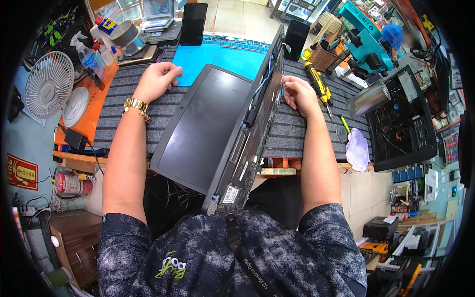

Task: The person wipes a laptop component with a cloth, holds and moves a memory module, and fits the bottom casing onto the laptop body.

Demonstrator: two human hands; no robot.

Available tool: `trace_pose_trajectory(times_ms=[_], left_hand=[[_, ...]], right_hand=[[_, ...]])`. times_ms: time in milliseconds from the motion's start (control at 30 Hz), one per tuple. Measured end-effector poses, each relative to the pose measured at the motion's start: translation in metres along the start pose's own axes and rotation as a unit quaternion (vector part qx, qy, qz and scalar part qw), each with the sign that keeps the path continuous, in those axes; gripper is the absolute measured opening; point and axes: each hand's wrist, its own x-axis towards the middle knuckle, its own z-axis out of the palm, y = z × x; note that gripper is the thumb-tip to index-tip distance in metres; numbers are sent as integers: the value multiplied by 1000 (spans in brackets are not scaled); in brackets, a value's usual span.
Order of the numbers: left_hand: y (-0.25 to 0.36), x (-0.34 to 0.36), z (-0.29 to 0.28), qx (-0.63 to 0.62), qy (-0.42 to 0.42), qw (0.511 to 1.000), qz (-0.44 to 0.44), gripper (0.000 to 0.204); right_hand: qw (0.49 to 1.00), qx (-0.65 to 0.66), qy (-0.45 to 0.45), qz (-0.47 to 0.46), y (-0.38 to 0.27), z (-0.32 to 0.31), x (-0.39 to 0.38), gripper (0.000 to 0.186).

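In front of me an opened laptop rests with its dark screen (205, 121) lying face up, bent at the hinge. Its base (247, 143) stands on edge, tilted, with exposed inner parts and a blue cable toward the right. My left hand (157, 81) is beside the screen's far left, near the blue mat, its thumb and fingers pinched together; anything between them is too small to make out. My right hand (300, 96) is right of the base, close to its exposed side, with fingers curled in; what they hold, if anything, cannot be made out.
A blue work mat (190, 57) lies on the grey ribbed table cover (111, 126). To the right are a yellow-black screwdriver (316, 81), a purple cloth (357, 148), a metal cylinder (368, 99) and an open computer case (401, 133). A white fan (48, 84) stands at left.
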Motion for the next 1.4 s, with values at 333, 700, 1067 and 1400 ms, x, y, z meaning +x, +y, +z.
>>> trace_pose_trajectory(times_ms=[333,700,1067,1400], left_hand=[[-2,0,-1,0,-1,1000,-2,30],[2,0,3,37,0,999,9,30],[17,-5,9,98,2,995,24,27],[21,-8,9,94,-3,995,17,28]], right_hand=[[1000,-1,0,8,1,-2,0,33],[998,-23,5,54,-7,5,3,40],[997,6,-13,79,-13,3,10,42],[985,50,-102,131,-23,-2,14,44]])
